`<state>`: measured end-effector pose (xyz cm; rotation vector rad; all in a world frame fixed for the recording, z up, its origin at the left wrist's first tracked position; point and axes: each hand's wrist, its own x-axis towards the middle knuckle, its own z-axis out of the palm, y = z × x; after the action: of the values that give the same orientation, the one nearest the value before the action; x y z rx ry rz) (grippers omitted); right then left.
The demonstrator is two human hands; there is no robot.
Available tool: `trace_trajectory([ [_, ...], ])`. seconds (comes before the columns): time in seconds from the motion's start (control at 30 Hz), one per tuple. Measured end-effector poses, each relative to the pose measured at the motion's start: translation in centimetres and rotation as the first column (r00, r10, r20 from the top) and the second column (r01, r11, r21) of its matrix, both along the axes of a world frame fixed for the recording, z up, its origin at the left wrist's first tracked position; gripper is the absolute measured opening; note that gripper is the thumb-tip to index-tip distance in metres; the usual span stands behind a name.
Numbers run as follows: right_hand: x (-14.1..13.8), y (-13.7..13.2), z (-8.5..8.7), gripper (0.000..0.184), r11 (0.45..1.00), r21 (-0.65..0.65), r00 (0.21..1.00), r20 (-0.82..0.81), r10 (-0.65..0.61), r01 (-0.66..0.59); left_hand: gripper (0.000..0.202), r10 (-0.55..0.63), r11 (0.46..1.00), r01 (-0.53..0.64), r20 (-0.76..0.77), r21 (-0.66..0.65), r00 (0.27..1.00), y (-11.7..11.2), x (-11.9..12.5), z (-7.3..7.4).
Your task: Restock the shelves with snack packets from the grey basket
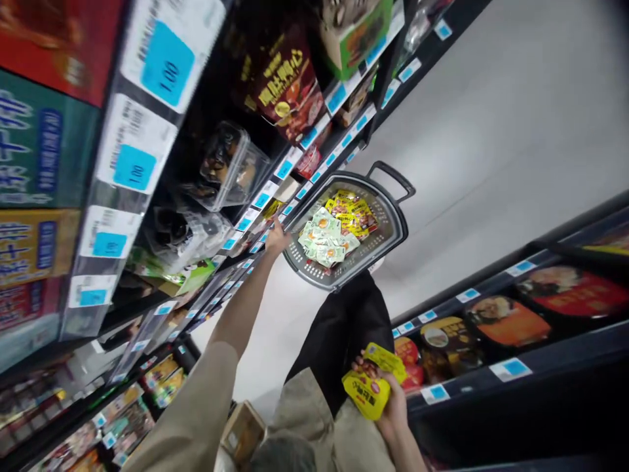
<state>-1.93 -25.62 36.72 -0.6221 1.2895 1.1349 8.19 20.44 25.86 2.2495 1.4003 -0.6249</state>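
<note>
My left hand (278, 238) reaches out between the shelf edge and the basket, its visible fingers stretched toward a low shelf. A small yellow packet (272, 208) lies on that shelf just beyond the fingertips; I cannot tell whether they touch. Close to my lap, my right hand (392, 408) is closed on yellow snack packets (369, 393) with red and brown pictures. A grey shopping basket (393, 231) with a black handle stands on the floor ahead. Inside it lie several yellow snack packets (352, 213) and several pale green packets (322, 235).
Shelves with blue-and-white price tags (167, 64) rise close on the left, holding a dark red snack bag (287, 85) and clear plastic packs (228, 167). Another shelf on the right holds round and orange food tubs (511, 321). A cardboard box (243, 431) sits near my legs.
</note>
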Motion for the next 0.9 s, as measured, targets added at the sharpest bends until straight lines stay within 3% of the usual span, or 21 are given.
trace_trajectory([
  [0.2,0.1,-0.4,-0.4,0.063,1.000,-0.007,1.000,-0.021,0.023,-0.023,0.076,0.051,0.998,-0.052,0.025,0.032,0.998,0.4,1.2,-1.8],
  [0.37,0.1,-0.7,-0.4,0.066,0.999,-0.048,0.999,-0.045,-0.020,0.018,0.069,0.117,0.986,-0.124,0.064,0.110,0.991,0.6,2.4,-2.1],
  [0.63,0.6,-0.9,-0.6,0.065,0.996,-0.079,0.998,-0.051,-0.040,0.036,0.054,0.166,0.978,-0.169,0.030,0.122,0.986,1.5,3.4,-2.8],
  [0.77,1.0,-0.8,-0.5,0.065,0.996,-0.083,0.998,-0.050,-0.046,0.042,0.045,0.173,0.974,-0.177,0.037,0.140,0.984,1.6,3.8,-2.6],
  [0.9,1.5,-0.8,-0.5,0.064,0.998,-0.052,0.998,-0.049,-0.043,0.041,0.044,0.172,0.969,-0.179,0.058,0.168,0.983,0.8,3.8,-1.4],
])
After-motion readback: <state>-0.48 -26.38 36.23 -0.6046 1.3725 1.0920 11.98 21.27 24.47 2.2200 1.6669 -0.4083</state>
